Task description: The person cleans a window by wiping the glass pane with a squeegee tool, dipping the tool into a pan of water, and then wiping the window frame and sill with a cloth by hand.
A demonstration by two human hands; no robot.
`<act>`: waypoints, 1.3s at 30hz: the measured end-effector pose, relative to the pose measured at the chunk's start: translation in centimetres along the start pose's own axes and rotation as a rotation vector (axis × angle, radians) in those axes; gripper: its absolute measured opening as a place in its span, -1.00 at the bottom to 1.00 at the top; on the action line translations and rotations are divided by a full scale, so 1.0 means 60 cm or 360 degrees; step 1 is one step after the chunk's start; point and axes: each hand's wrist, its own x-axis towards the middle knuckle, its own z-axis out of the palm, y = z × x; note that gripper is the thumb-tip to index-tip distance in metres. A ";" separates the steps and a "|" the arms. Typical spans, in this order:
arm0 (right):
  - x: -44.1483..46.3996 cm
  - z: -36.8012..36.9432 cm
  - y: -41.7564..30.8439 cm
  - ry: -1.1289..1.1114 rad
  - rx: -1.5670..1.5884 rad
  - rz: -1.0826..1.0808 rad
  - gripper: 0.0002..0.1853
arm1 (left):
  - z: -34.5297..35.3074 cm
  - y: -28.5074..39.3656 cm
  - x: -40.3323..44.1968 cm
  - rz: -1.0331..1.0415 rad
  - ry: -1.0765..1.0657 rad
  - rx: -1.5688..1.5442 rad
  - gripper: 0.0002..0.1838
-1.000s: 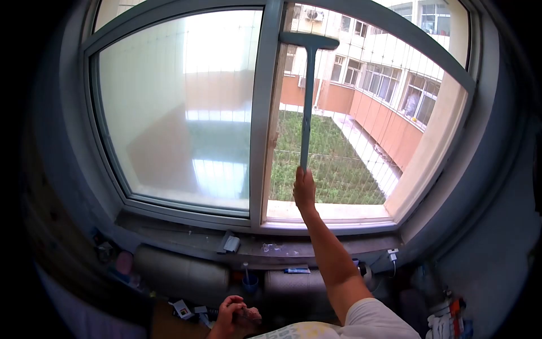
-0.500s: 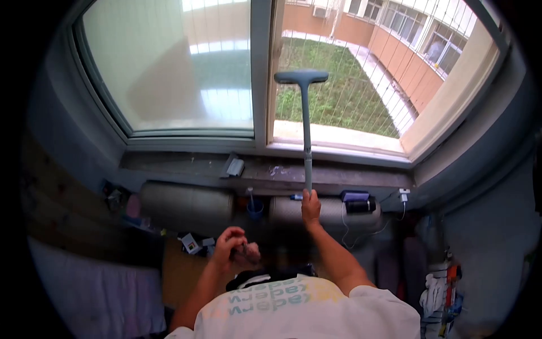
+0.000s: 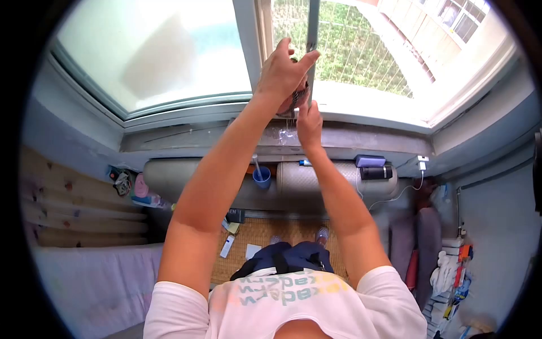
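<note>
A grey pole of a window squeegee [image 3: 313, 25] rises past the top edge, so its head is out of view. My right hand [image 3: 309, 125] is closed around the lower end of the pole, just above the sill. My left hand [image 3: 282, 72] is raised beside the pole, its thumb and fingertips close to the shaft. A crumpled pinkish cloth [image 3: 294, 103] hangs under that palm, partly hidden by the hand. Behind both hands is the open part of the window, and a frosted pane [image 3: 152, 56] fills the left side.
Below the window runs a grey sill [image 3: 192, 134] with white marks. Padded rolls [image 3: 291, 179] lie beneath it, with a blue cup [image 3: 262, 177] holding a stick between them. A purple case [image 3: 370, 161], black cylinder [image 3: 376, 172] and white charger [image 3: 422, 162] are on the right.
My left hand has risen from waist height to the pole, bringing the cloth. My right hand has moved up with the squeegee, whose head has left the view. The camera now tilts lower.
</note>
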 end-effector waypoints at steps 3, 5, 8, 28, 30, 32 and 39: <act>-0.058 0.015 0.080 -0.0157 0.0012 0.0212 -0.58 | 0.057 -0.034 0.010 -0.0242 -0.0234 0.0037 -0.35; -0.098 0.018 0.132 -0.0256 0.0011 0.0358 -0.60 | 0.100 -0.091 -0.005 -0.0401 -0.0318 0.0086 -0.56; -0.157 0.015 0.225 -0.0352 -0.0059 0.0542 -0.62 | 0.171 -0.199 -0.059 -0.0523 -0.0365 0.0164 -0.67; -0.293 -0.142 0.273 -0.0492 -0.0346 0.0610 -0.69 | 0.251 -0.200 -0.227 -0.0677 -0.0372 -0.0159 -0.71; -0.223 -0.144 0.213 -0.0354 -0.0342 0.0394 -0.71 | 0.211 -0.108 -0.152 -0.0577 -0.0293 -0.0264 -0.71; -0.136 -0.150 0.141 -0.0279 -0.0115 0.0184 -0.73 | 0.164 -0.003 -0.077 -0.0529 -0.0223 -0.0267 -0.72; 0.086 -0.185 -0.154 -0.0115 0.0248 -0.0322 -0.77 | 0.016 0.263 0.138 0.0188 0.0144 -0.0300 -0.77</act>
